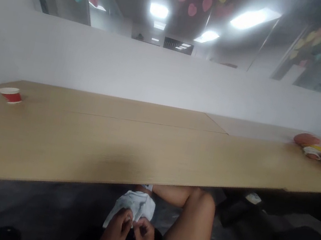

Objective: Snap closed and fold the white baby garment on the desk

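In the head view, a pale, creased, cloth-like white item [135, 201] lies over my lap, just below the table's near edge. My left hand [119, 223] has its fingers curled and pinched together at the item's lower edge. Close beside it, my right hand [144, 235] also pinches, its thumb and fingertips drawn together at the same edge. The two sets of fingertips almost touch. Whatever small part lies between them is too small to make out. My bare bent leg [195, 221] is to the right of the hands.
A long light wood table [82, 139] spans the view ahead. On it, a red and white paper cup [12, 96] stands at the far left, and a doll-like orange and yellow object [314, 145] lies at the far right. Behind rises a white wall [126, 68] with glass above.
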Motion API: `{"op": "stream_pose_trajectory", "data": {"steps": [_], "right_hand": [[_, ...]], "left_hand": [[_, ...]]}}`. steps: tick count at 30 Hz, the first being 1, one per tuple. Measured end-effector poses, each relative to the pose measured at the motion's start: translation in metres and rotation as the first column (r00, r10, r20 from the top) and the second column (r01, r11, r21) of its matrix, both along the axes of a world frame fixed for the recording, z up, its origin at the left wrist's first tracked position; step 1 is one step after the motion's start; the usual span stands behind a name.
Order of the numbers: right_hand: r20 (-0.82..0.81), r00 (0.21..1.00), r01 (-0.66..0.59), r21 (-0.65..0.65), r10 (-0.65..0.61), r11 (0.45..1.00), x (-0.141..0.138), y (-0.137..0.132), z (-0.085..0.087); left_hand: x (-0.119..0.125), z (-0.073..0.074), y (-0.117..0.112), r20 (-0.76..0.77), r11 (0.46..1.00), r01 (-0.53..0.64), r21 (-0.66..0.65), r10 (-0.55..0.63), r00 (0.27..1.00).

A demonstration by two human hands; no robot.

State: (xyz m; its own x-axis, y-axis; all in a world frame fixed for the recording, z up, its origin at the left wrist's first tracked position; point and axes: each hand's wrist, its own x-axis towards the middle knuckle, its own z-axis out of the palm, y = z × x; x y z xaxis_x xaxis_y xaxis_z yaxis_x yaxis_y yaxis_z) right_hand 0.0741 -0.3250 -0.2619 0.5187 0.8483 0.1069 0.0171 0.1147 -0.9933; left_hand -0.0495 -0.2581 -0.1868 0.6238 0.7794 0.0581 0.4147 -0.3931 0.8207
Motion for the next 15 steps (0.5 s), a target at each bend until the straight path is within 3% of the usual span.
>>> {"op": "stream_pose_trajectory", "data": {"steps": [2, 5, 10, 15], "right_hand": [[-0.020, 0.999, -0.024, -0.004, 0.024, 1.000, 0.001, 0.001, -0.002], [-0.066, 0.991, -0.118, -0.010, 0.117, 0.993, 0.009, 0.007, 0.002], [-0.084, 0.991, -0.100, 0.042, 0.103, 0.994, 0.015, 0.012, 0.007], [-0.084, 0.996, -0.025, 0.086, 0.032, 0.996, 0.010, 0.007, -0.003]], "left_hand": [[0.006, -0.023, -0.003, 0.073, 0.997, -0.068, 0.025, 0.066, 0.995], [0.007, -0.038, -0.003, 0.151, 0.998, -0.048, 0.042, 0.041, 0.988], [0.001, -0.042, 0.004, 0.172, 0.999, -0.036, 0.038, 0.028, 0.985], [0.003, -0.041, 0.006, 0.138, 0.997, -0.029, 0.072, 0.019, 0.990]]}}
